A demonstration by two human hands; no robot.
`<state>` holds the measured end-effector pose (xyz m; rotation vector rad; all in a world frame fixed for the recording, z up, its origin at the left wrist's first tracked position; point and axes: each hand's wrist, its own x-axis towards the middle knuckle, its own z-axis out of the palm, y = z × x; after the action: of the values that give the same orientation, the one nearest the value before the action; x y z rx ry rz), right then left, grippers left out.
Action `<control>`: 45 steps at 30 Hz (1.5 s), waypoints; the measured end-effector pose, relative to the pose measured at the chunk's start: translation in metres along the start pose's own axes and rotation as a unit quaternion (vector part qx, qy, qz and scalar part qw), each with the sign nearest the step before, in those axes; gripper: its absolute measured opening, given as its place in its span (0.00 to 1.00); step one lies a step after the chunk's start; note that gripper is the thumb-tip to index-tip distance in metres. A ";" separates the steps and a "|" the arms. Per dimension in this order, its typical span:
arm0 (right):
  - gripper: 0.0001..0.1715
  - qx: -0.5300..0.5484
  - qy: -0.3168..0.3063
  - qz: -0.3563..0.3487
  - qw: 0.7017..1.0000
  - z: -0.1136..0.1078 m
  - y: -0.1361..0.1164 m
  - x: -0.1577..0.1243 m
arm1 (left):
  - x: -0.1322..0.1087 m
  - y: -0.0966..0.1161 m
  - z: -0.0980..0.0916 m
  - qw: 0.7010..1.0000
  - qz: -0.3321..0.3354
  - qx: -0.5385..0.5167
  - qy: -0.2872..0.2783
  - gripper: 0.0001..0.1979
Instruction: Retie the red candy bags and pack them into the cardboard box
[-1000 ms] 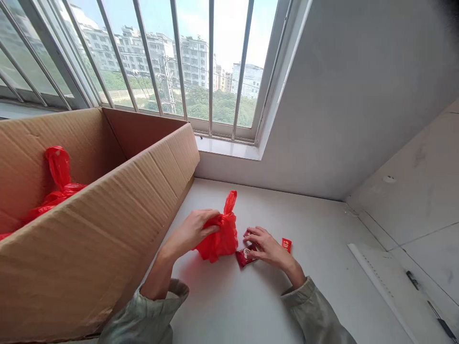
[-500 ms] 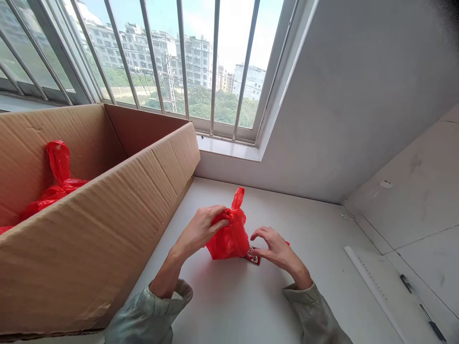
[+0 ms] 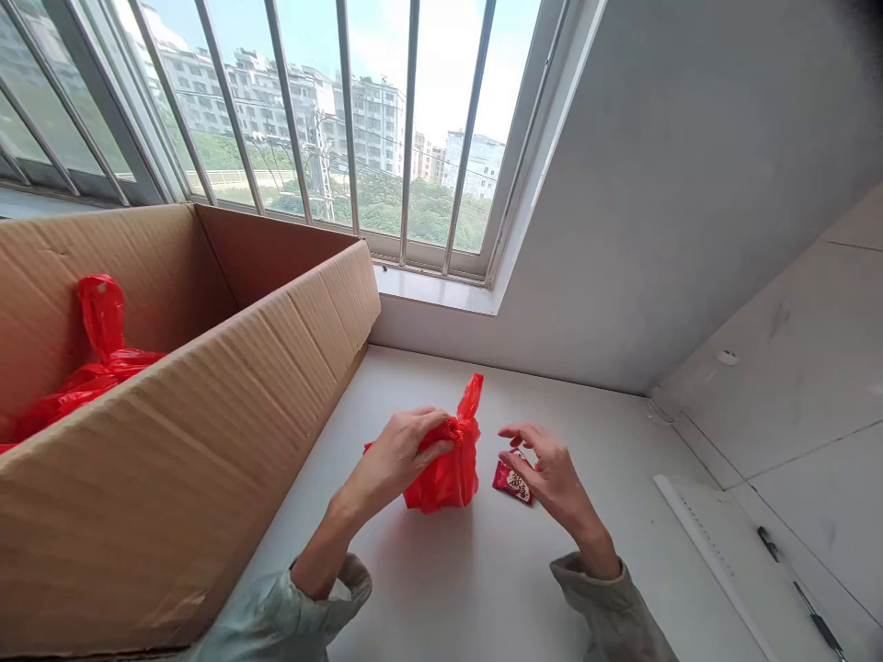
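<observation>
A red plastic bag (image 3: 447,476), knotted at the top with one loop sticking up, stands on the white tabletop. My left hand (image 3: 404,455) pinches it near the knot, fingers on top and thumb in front. To the right of the bag lies a small, flat dark-red packet (image 3: 511,480) with pale printing. Over it hovers my right hand (image 3: 548,469), its fingers curved and apart. The thumb overlaps the packet in view; whether it touches is unclear.
A tall open cardboard box (image 3: 269,368) stands at the left, with a red plastic bag (image 3: 103,368) inside. On the right lie a long white ruler-like strip (image 3: 710,561), a black pen (image 3: 818,621) and a small black object (image 3: 767,542). A barred window is behind.
The bag's top now leans more to the right, with my left hand still on it. My right hand has shifted away from the bag, and more of the packet shows, apart from the bag.
</observation>
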<state>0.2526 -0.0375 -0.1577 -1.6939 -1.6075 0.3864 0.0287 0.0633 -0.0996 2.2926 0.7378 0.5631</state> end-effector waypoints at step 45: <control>0.09 0.005 0.054 -0.022 0.998 0.011 -0.040 0.003 | -0.009 -0.005 -0.020 0.989 0.025 0.123 -0.074 0.09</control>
<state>0.2171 -0.0340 -0.1365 -1.6412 -1.5592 0.2758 0.0084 0.0699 -0.0909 2.5549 0.7123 0.3334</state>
